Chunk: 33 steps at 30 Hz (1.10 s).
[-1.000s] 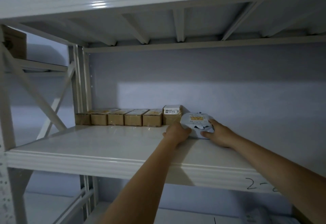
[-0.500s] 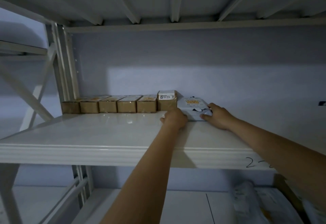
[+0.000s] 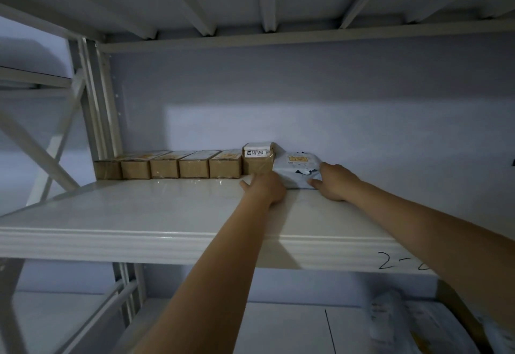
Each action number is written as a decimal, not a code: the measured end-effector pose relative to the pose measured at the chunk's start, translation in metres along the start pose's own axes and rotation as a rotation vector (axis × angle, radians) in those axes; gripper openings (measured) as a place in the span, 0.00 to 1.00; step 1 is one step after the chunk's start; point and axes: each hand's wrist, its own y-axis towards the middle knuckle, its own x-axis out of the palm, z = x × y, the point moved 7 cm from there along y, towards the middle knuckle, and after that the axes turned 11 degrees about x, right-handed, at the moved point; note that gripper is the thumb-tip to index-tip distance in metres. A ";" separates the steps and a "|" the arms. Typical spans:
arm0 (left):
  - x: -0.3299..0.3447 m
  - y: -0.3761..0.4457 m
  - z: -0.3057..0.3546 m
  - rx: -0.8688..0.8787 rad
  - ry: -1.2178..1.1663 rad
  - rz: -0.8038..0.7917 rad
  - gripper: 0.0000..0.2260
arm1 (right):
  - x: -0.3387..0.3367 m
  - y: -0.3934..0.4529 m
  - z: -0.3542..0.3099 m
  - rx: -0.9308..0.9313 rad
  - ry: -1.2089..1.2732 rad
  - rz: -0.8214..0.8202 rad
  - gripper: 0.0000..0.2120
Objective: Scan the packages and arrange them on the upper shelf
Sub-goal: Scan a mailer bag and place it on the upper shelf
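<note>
Step in hand: seating a soft grey poly mailer (image 3: 299,169) at the right end of the package row on the upper shelf (image 3: 139,238).
Mailer position: flat on the shelf near its rear edge, against or just short of the back wall; its left side touches the taller carton with the white label (image 3: 257,162).
Row: five low brown cartons (image 3: 178,166) run from the shelf's rear left corner to the labelled carton, side by side along the rear edge.
Left hand (image 3: 266,188): fingers extended, resting against the mailer's front left corner and the base of the labelled carton; nothing is gripped.
Right hand (image 3: 335,182): fingers spread over the mailer's right end, thumb on its front face; pressing, not clamped.
Hands relative to each other: apart, one at each end of the mailer.
Governing relation: the mailer lies directly beyond both hands, its long axis parallel to the shelf's rear edge. The right hand covers more of it, so it is judged better placed for any final push.
Lower level: more grey mailers (image 3: 418,323) lie under the shelf's right end, apparently awaiting scanning.
</note>
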 end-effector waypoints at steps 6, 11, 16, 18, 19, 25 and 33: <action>0.000 0.002 0.000 0.022 -0.006 -0.007 0.21 | -0.002 0.002 0.000 -0.005 0.041 0.025 0.28; -0.001 0.000 0.000 0.005 0.000 0.022 0.21 | -0.010 -0.011 0.001 0.012 0.095 0.034 0.28; -0.019 -0.025 0.002 -0.017 -0.164 0.115 0.13 | -0.031 -0.046 0.007 0.022 0.205 -0.037 0.31; -0.023 -0.037 0.009 0.026 -0.125 0.125 0.16 | -0.042 -0.065 0.011 0.013 0.243 -0.016 0.33; -0.023 -0.043 0.014 0.065 -0.099 0.139 0.17 | -0.046 -0.073 0.016 0.017 0.282 0.017 0.34; -0.018 -0.108 0.071 0.345 -0.217 0.303 0.17 | -0.064 -0.146 0.050 0.007 0.363 0.182 0.31; 0.008 -0.187 0.167 0.559 -0.470 0.374 0.14 | -0.088 -0.235 0.102 -0.018 0.523 0.406 0.16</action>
